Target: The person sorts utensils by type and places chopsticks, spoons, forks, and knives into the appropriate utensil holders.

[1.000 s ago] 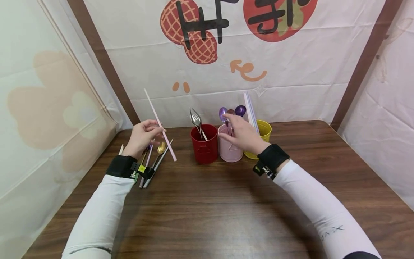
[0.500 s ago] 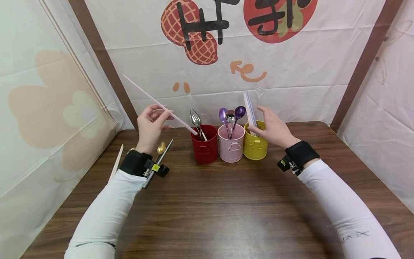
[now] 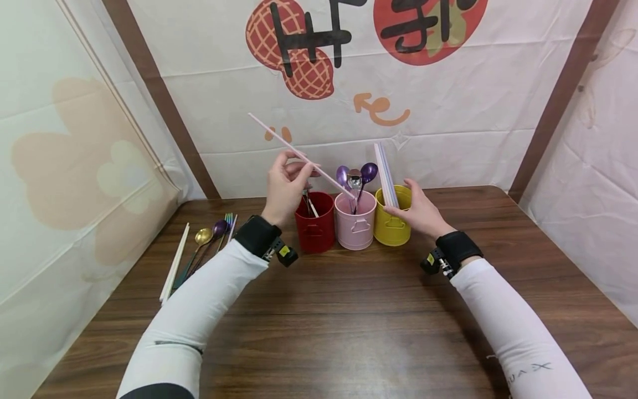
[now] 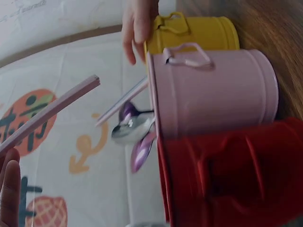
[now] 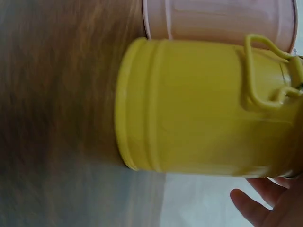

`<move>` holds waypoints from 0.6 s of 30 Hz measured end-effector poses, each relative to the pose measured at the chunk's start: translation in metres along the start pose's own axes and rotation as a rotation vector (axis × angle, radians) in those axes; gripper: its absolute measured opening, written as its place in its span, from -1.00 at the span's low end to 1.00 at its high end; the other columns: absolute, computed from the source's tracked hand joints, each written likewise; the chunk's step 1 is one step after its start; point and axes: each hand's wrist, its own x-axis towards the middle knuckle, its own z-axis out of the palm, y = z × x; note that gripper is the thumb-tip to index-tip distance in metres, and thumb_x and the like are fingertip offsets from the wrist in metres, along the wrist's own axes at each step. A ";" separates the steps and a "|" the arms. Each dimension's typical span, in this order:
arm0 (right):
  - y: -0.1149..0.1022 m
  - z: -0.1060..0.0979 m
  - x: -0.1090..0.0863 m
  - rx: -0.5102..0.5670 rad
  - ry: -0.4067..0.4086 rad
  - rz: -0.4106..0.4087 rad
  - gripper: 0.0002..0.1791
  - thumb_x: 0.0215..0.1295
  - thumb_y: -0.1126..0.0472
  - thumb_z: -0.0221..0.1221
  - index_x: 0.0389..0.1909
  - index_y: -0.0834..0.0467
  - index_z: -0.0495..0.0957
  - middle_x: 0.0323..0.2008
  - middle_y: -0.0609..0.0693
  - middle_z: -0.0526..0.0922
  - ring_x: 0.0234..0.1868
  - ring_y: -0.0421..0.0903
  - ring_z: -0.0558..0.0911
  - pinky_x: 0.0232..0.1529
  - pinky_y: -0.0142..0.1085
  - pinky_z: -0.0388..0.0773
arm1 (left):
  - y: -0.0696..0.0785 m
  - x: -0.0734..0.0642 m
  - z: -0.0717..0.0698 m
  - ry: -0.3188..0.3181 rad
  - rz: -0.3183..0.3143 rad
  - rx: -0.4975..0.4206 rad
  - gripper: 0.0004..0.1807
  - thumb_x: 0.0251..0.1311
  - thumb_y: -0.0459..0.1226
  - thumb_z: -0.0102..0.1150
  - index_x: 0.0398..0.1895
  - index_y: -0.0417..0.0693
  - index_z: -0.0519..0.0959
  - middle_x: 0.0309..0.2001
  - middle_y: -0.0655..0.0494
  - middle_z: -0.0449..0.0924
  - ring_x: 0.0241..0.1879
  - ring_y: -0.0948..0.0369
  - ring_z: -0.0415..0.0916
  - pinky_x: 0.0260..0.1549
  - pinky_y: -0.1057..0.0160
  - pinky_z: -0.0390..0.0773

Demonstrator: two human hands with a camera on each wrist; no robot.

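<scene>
My left hand (image 3: 288,188) pinches a long pink chopstick (image 3: 299,155) by its middle. The chopstick slants down to the right, and its thick end overlaps the pink bucket's (image 3: 355,233) mouth in the head view. Two purple spoons (image 3: 369,172) and a silver one (image 3: 354,180) stand in that bucket. At the right, my right hand (image 3: 422,210) holds the yellow bucket (image 5: 199,109) near its rim, thumb in front and fingers round the far side. Pale pink and bluish chopsticks (image 3: 385,172) lean inside it.
A red bucket (image 3: 315,233) stands left of the pink one, with cutlery partly hidden by my left hand. On the table's left lie white chopsticks (image 3: 174,263), a gold spoon (image 3: 202,236), a purple spoon (image 3: 219,228) and a multicoloured fork (image 3: 229,219). A fabric wall closes the back.
The left hand has carried the pink chopstick rightward from the loose cutlery to the buckets, tilting it flatter. The right hand has moved from the spoons in the pink bucket to the yellow bucket's rim.
</scene>
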 end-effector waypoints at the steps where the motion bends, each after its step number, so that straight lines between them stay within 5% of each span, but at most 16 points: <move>1: 0.001 0.001 0.000 0.013 0.013 0.000 0.13 0.18 -0.28 0.25 0.50 0.18 -0.18 0.45 0.27 0.04 0.39 0.24 0.19 0.31 0.15 0.14 | -0.001 0.002 0.005 -0.004 0.006 0.007 -0.81 0.33 -0.46 0.09 -0.06 -0.35 0.37 -0.18 -0.34 0.63 -0.30 0.14 0.66 -0.44 0.27 0.62; 9: 0.005 0.010 0.002 0.037 0.084 -0.011 0.09 0.16 -0.24 0.28 0.48 0.18 -0.11 0.42 0.30 0.09 0.34 0.26 0.25 0.28 0.13 0.19 | -0.008 0.024 0.044 -0.019 0.012 0.062 -0.88 0.37 -0.43 0.05 -0.11 -0.28 0.39 -0.22 -0.22 0.67 -0.26 0.07 0.66 -0.36 0.23 0.63; 18: 0.005 0.010 -0.001 0.056 0.097 0.011 0.09 0.16 -0.22 0.29 0.47 0.22 -0.09 0.42 0.31 0.09 0.35 0.24 0.24 0.29 0.11 0.19 | -0.022 0.037 0.080 -0.086 -0.079 0.096 -0.88 0.39 -0.43 0.01 -0.09 -0.30 0.38 -0.22 -0.27 0.64 -0.19 -0.15 0.63 -0.27 0.03 0.63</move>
